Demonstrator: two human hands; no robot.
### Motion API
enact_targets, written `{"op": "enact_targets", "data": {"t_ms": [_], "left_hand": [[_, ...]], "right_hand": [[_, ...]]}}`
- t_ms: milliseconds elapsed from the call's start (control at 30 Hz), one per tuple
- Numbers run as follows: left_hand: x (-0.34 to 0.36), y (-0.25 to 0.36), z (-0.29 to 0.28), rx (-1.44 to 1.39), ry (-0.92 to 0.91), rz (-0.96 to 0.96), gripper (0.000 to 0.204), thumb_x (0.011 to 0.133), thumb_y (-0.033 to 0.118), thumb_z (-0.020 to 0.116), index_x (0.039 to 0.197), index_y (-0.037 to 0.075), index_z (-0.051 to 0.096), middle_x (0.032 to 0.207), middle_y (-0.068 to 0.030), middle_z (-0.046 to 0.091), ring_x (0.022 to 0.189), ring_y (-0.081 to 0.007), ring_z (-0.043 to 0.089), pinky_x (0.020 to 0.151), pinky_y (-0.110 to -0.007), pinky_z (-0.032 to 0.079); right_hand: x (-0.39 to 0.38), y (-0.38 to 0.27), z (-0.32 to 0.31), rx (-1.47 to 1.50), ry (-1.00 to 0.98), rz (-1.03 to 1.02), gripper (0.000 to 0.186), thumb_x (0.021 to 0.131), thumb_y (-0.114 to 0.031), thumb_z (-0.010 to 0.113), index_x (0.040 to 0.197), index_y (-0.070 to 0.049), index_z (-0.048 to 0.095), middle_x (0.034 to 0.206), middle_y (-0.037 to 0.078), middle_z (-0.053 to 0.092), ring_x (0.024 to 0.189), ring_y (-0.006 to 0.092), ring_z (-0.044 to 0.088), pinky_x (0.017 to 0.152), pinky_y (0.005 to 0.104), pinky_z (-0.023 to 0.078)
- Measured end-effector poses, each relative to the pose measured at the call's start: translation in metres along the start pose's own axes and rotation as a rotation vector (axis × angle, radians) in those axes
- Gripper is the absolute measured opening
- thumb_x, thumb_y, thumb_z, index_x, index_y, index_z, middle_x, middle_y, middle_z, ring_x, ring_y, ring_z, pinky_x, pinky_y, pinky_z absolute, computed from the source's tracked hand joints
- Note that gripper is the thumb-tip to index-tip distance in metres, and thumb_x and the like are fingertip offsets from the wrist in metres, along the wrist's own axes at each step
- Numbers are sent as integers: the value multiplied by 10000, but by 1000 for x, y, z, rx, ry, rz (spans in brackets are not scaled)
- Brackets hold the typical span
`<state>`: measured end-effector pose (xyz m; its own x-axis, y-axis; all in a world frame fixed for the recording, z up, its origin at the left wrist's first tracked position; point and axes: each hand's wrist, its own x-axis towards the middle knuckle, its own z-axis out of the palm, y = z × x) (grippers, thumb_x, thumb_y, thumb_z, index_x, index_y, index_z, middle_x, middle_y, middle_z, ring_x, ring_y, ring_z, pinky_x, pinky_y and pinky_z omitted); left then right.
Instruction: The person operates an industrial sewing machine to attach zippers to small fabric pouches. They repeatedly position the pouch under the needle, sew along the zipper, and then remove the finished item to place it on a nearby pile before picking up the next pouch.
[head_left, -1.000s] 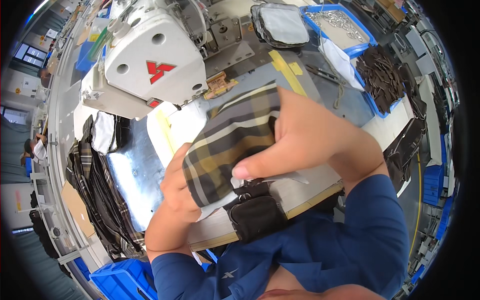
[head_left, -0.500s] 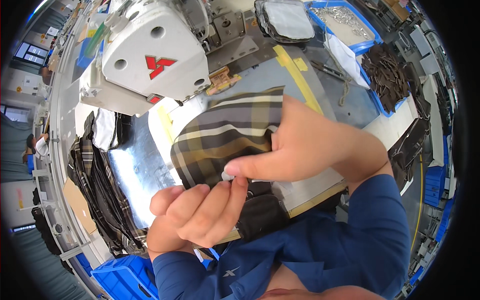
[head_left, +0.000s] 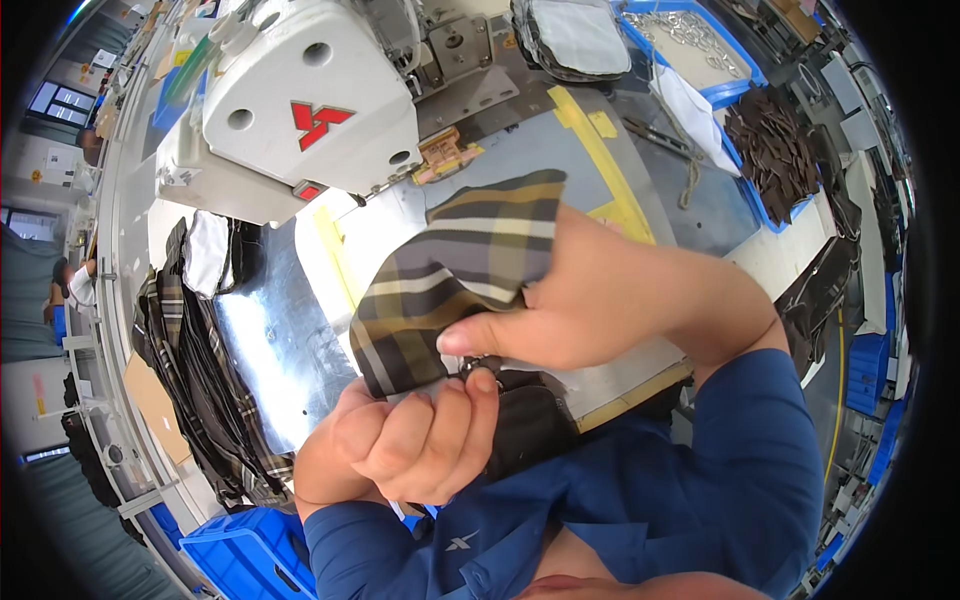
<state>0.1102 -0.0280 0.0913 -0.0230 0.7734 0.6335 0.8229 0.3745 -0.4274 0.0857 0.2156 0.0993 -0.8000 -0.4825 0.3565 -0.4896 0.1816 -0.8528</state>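
A plaid fabric piece (head_left: 450, 265) in olive, grey and white stands bent up in front of me, over the worktable. My right hand (head_left: 590, 285) grips it by its right side, thumb pointing left across the near face. Closed at the fabric's lower edge is my left hand (head_left: 425, 435), its fingers curled. Between the left fingertips and the right thumb shows a small metal ring (head_left: 480, 366) with a dark bit of strap; the left fingers pinch it. Below them lies a black fabric item (head_left: 530, 425), partly covered by my hands.
A white sewing machine (head_left: 310, 110) stands ahead on the left. Folded plaid pieces (head_left: 205, 380) lie at left, above a blue crate (head_left: 245, 550). At far right are blue trays with metal rings (head_left: 690, 40) and brown tabs (head_left: 765, 150). Yellow tape (head_left: 600, 160) marks the table.
The fabric's upper part has folded over more, and its lower left edge has shifted slightly right. The metal ring has come into sight between my hands. My left hand has dropped slightly.
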Motion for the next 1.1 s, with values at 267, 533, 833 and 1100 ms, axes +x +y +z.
{"op": "enact_targets", "data": {"t_ms": [267, 533, 833, 1100], "left_hand": [[-10, -1, 7, -285, 9, -100, 294, 778, -89, 837, 1009, 83, 775, 1085, -55, 710, 981, -255, 676, 753, -395, 528], [9, -12, -12, -366, -20, -383, 240, 788, -149, 773, 997, -33, 741, 938, -159, 765, 936, -298, 740, 741, -398, 578], [11, -12, -19, -527, -48, -310, 261, 780, -134, 780, 984, 20, 724, 889, -64, 640, 959, -288, 751, 776, -373, 564], [0, -8, -6, -477, 67, -186, 247, 789, -78, 822, 980, 49, 732, 939, -92, 697, 970, -278, 711, 757, -370, 556]], "right_hand": [[2, 2, 1, 64, -18, 176, 494, 914, -122, 838, 1363, -39, 648, 1175, 124, 742, 1088, 267, 696, 962, 396, 541], [0, -21, -15, 162, 61, 143, 767, 831, 37, 815, 1523, -61, 500, 1164, 97, 769, 867, 189, 740, 763, 335, 553], [-2, -21, -4, -681, 252, -380, 317, 695, -50, 843, 1006, -62, 780, 1019, 75, 731, 798, 253, 697, 695, 372, 541], [-8, -15, -11, -765, 45, -701, 144, 794, -91, 782, 918, -21, 759, 1006, 107, 743, 840, 246, 694, 718, 373, 531]]}}
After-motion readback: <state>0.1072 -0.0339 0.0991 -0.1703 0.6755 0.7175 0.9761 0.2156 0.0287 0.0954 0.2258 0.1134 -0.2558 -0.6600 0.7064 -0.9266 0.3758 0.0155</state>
